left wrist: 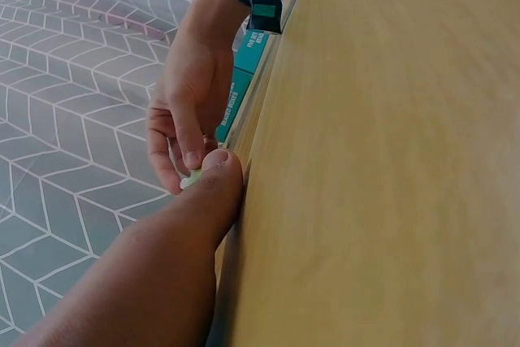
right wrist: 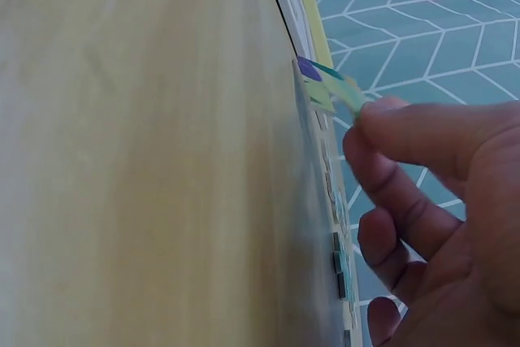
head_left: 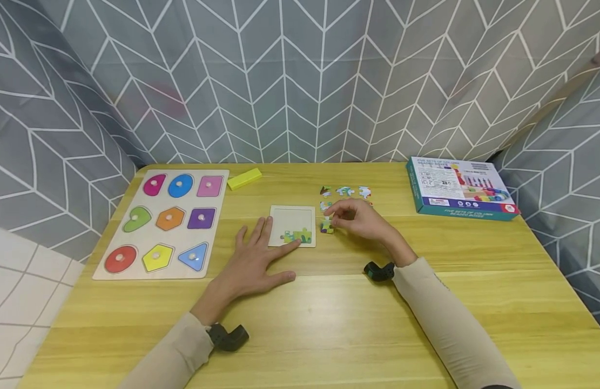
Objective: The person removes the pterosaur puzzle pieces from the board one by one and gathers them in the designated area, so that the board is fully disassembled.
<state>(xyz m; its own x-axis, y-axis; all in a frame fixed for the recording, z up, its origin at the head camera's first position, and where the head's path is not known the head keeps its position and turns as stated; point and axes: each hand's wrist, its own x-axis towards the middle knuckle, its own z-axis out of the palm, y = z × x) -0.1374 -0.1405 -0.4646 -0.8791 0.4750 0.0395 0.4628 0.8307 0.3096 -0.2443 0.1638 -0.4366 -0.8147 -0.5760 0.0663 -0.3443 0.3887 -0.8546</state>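
Observation:
My right hand [head_left: 357,219] pinches a green jigsaw piece [right wrist: 337,87] between thumb and forefinger, tilted up off the table in the right wrist view. In the head view this piece overlaps the spot just right of the square puzzle tray [head_left: 280,213]. My left hand [head_left: 253,262] lies spread with straight fingers, its fingertips on the tray's left and lower edges. Inside the tray, green joined puzzle pieces [head_left: 300,236] fill the lower right part. Several loose puzzle pieces [head_left: 345,191] lie in rows beyond my right hand, which partly covers them.
At the left lies a wooden shape board [head_left: 170,254] with knobbed coloured shapes. A yellow block [head_left: 244,179] sits near the table's back edge. The teal and white box [head_left: 462,189] stands at the back right. A patterned curtain [head_left: 300,81] hangs behind the table.

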